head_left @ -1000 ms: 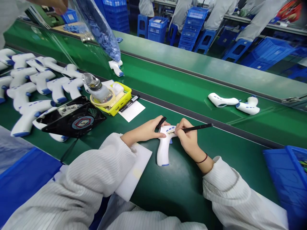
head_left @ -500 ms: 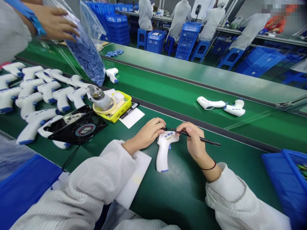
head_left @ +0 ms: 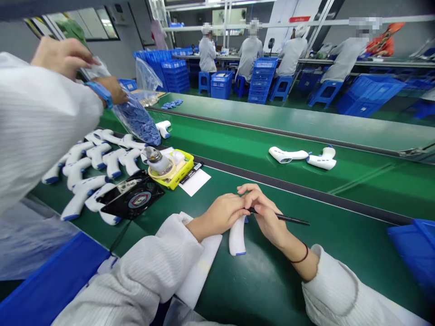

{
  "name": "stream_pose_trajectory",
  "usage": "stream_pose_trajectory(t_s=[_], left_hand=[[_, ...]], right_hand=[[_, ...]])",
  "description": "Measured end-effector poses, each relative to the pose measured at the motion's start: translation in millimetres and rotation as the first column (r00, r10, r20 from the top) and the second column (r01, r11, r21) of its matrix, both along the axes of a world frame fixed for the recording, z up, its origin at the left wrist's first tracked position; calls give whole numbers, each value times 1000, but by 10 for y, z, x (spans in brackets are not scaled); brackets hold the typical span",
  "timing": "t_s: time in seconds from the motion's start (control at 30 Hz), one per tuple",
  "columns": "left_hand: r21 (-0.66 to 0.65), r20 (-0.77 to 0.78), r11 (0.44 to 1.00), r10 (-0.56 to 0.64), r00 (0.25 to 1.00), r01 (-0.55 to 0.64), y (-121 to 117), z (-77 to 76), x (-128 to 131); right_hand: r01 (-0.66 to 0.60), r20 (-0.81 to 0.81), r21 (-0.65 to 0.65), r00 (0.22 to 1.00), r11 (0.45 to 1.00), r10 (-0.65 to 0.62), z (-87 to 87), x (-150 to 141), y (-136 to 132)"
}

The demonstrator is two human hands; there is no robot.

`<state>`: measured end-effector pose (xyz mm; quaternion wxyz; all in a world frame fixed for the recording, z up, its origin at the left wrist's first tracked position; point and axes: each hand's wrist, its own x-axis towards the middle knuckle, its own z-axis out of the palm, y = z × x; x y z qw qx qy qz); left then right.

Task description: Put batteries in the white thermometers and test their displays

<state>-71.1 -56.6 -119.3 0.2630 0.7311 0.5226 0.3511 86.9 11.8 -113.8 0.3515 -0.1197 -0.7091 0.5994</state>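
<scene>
A white gun-shaped thermometer [head_left: 237, 236] with blue trim lies on the green bench in front of me. My left hand [head_left: 222, 213] rests over its head, fingers curled; whether it still has a black pen cap I cannot make out. My right hand [head_left: 267, 213] meets it from the right and pinches a thin black pen [head_left: 288, 219], whose body points away to the right. The thermometer's head is hidden under both hands; only its handle shows.
Several more white thermometers [head_left: 91, 158] lie at the left beside a black fan [head_left: 134, 199] and a yellow tray [head_left: 175, 170] with a tape roll. A neighbour's hands hold a bag of blue parts [head_left: 136, 120]. Two thermometers [head_left: 302, 157] ride the belt. A blue bin [head_left: 413, 244] stands at the right.
My hands have closed together over the thermometer's head, and the pen has turned from writing to pointing right. The view has tilted up. The neighbour's bag has shifted.
</scene>
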Motion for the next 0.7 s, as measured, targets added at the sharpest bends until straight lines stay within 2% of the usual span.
stream_pose_trajectory(t_s=[0.1,0.17,0.23,0.27,0.3,0.33,0.37,0.4,0.43,0.47,0.53,0.6,0.63,0.7], left_hand=[[-63,33,998,-12,999,14,-119,117,139],[-102,48,994,-30,998,34,-229,234,158],[-140,28,990,23,999,-19,-345,360,73],[-181,-4,975,131,991,-130,-392,409,-11],[-222,-91,944,230,969,-245,-424,441,-117],[-226,-223,904,315,923,-363,-439,451,-237],[-212,-374,851,383,845,-480,-437,439,-362],[-186,-510,799,418,752,-571,-421,408,-480],[-152,-614,766,422,668,-624,-397,364,-586],[-106,-688,744,423,589,-659,-369,313,-673],[14,-765,748,435,475,-664,-306,226,-781],[132,-759,787,472,449,-603,-215,193,-796],[167,-734,813,481,480,-558,-146,198,-771],[162,-667,880,430,608,-446,66,232,-666]], right_hand=[[-31,-6,-1,999,1000,31,50,2,-46],[6,73,78,997,997,-12,114,13,-19],[-19,253,207,967,978,-35,208,43,13],[-81,387,276,921,958,-33,257,67,14],[-171,536,332,844,928,-37,298,95,-4],[-284,683,352,730,892,-37,325,122,-41],[-396,801,335,598,855,-37,333,145,-97],[-483,879,297,475,824,-39,322,161,-167],[-537,920,264,389,801,-43,296,169,-244],[-551,935,254,350,795,-56,262,168,-318],[-504,922,292,373,813,-100,205,154,-428],[-450,897,360,406,817,-172,214,146,-451],[-441,889,389,410,809,-204,253,151,-425],[-434,873,441,410,786,-263,399,194,-310]])
